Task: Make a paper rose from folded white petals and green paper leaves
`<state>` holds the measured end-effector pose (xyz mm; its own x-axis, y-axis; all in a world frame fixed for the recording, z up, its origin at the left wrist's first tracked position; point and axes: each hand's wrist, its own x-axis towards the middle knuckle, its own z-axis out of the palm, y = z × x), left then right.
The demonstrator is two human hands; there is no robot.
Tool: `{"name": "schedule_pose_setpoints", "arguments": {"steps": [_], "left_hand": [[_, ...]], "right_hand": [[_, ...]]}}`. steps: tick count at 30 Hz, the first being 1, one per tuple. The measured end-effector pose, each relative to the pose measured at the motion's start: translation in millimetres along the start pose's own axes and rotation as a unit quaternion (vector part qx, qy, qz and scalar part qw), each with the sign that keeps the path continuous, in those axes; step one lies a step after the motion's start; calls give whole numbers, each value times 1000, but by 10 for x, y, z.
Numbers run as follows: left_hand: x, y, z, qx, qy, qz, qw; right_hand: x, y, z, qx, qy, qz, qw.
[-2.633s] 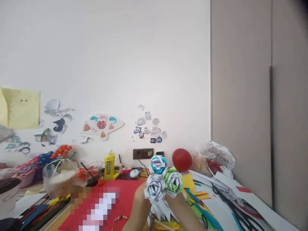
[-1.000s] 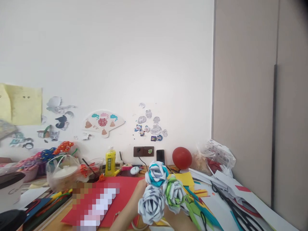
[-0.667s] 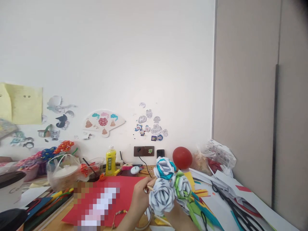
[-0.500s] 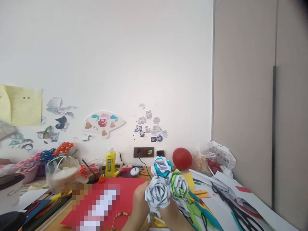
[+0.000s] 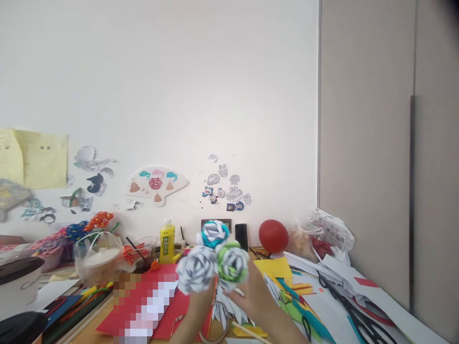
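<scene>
Both hands, the left hand point(image 5: 196, 306) and the right hand point(image 5: 255, 297), are wrapped closed around the base of a bunch of three folded paper roses point(image 5: 211, 258), white edged with grey, teal and green, raised above the red paper sheet point(image 5: 186, 308). Farther back stand a yellow plastic bottle point(image 5: 167, 241) and a red balloon point(image 5: 273, 236).
</scene>
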<state>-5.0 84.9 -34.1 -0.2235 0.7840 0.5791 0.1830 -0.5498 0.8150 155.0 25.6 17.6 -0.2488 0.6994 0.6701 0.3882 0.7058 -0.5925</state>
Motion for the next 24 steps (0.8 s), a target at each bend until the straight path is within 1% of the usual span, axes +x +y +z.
{"name": "schedule_pose_setpoints", "arguments": {"steps": [2, 5, 8, 11, 13, 15, 19, 21, 24], "left_hand": [[90, 22, -58, -29, 9, -14, 999], [221, 87, -117, -68, 26, -30, 997], [268, 161, -123, -82, 33, -44, 995], [229, 189, -58, -73, 23, -62, 995], [180, 171, 27, -54, 2, -73, 996], [121, 139, 135, -25, -40, -80, 996], [-26, 108, 343, 40, -150, -82, 984], [-104, 132, 404, 67, -180, -79, 978], [-187, 200, 437, 92, -196, -64, 974]], "right_hand": [[41, -3, -159, -10, 4, -21, 1000], [77, 61, -352, -13, 37, -10, 999], [92, 123, -421, -1, 52, 18, 998], [87, 111, -369, 29, 42, 43, 998], [77, 83, -286, 61, 30, 63, 996], [71, 71, -181, 103, 23, 87, 991], [89, 146, 26, 205, 25, 126, 970], [105, 201, 92, 248, 39, 144, 957], [114, 241, 124, 290, 51, 162, 942]]}}
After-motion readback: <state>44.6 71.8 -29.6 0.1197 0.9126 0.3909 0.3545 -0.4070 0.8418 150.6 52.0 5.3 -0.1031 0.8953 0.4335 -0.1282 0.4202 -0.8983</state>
